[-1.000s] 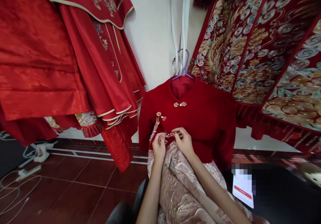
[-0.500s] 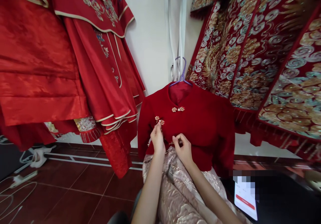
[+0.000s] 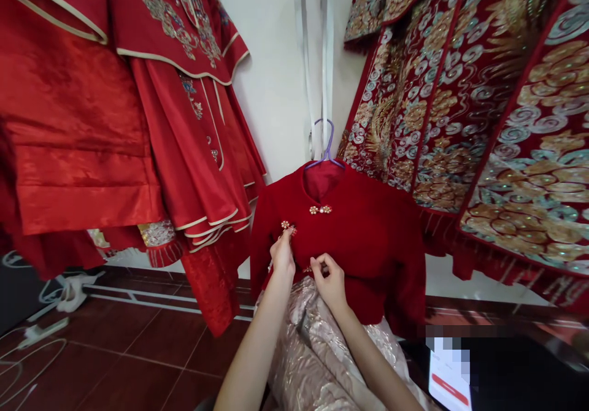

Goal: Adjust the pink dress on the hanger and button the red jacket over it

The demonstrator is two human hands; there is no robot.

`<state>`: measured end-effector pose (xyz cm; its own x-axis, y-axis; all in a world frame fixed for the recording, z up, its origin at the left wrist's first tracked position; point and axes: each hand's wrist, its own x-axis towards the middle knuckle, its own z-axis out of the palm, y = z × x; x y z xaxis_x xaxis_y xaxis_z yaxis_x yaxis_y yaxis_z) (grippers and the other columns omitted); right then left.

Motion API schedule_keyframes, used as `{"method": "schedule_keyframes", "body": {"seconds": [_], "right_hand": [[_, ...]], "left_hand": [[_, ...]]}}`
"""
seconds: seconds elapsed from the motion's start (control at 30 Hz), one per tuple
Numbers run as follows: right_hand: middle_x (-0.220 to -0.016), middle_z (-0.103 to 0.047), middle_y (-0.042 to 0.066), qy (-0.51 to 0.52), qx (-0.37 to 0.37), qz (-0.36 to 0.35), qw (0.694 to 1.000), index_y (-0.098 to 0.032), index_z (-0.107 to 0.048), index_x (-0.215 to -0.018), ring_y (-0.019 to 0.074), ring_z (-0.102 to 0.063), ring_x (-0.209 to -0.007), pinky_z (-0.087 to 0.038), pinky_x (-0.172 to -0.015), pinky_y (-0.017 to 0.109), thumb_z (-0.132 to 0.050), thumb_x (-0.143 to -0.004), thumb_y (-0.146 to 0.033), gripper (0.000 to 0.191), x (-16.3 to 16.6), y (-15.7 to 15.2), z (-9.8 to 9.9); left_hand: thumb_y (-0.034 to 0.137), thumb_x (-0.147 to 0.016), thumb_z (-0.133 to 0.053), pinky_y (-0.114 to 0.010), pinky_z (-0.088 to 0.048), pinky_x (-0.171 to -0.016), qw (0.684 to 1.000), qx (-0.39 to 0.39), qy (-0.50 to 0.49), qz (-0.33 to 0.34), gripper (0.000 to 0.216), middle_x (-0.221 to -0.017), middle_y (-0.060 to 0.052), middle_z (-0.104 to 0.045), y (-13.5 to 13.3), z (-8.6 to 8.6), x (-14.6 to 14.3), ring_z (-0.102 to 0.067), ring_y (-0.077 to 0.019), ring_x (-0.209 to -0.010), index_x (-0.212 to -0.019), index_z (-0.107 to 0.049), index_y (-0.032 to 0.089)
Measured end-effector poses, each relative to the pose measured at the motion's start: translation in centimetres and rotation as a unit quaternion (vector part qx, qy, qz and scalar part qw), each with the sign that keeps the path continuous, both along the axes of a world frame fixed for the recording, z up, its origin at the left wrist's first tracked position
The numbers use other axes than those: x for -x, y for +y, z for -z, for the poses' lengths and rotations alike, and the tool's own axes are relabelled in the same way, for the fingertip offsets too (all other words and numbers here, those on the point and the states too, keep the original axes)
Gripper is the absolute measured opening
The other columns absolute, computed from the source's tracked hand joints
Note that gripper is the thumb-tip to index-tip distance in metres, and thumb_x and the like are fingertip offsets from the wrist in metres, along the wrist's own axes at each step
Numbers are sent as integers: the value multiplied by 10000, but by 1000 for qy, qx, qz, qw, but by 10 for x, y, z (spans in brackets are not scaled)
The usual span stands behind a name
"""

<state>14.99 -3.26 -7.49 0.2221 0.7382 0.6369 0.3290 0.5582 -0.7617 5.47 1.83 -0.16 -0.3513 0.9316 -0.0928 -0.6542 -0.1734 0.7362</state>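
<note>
A dark red velvet jacket (image 3: 354, 233) hangs on a purple hanger (image 3: 327, 147) in front of me. My left hand (image 3: 282, 256) is closed in a pinch at a gold flower-shaped frog button (image 3: 285, 224) on its chest, covering part of the button. Lower and to the right, my right hand (image 3: 331, 281) pinches at the front of the jacket near another small ornament; what its fingertips hold is too small to make out. Another frog button (image 3: 321, 210) with a pearl sits at the collar. Pale pink, shiny patterned fabric (image 3: 317, 349) lies beneath my forearms.
Red embroidered garments (image 3: 184, 116) hang at left, a heavily embroidered robe (image 3: 442, 110) at right. A lit phone (image 3: 448, 371) lies on a dark surface at lower right. White cables, a power strip (image 3: 43, 332) and pale shoes (image 3: 72, 292) are on the tiled floor.
The camera view has shifted slightly, so the jacket collar appears lower. My left fingertips cover more of the chest frog button; my right hand stays pinched at nearly the same spot.
</note>
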Motion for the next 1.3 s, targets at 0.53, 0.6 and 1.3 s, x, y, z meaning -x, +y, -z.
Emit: {"method": "schedule_keyframes", "body": {"seconds": [0.53,0.6,1.3], "right_hand": [[-562,-416,-53,24,11,-5,1000,-195,-447,-637,97,-409,-526,-349,-547,207,-499,-871,-368,295,-3,2,2],[-562,-414,-53,23,12,-4,1000,-198,-441,-633,98,-408,-529,-347,-546,206,-498,-871,-378,303,-3,3,2],[-565,-414,-52,32,12,-14,999,-199,-442,-640,102,-406,-530,-353,-552,214,-484,-877,-394,310,-6,-3,4]], "left_hand": [[228,-692,-708,-283,-435,-843,877,-218,426,35,47,-802,-43,-650,2,-65,-5,-568,-161,-811,-721,-689,198],[276,-698,-713,-288,-434,-802,775,-281,565,21,120,-842,-49,-610,5,-75,-3,-524,-178,-837,-803,-702,219],[145,-623,-706,-487,-164,-1164,737,-365,559,102,178,-584,8,-560,13,-109,-4,-599,-198,-871,-619,-579,269]]}}
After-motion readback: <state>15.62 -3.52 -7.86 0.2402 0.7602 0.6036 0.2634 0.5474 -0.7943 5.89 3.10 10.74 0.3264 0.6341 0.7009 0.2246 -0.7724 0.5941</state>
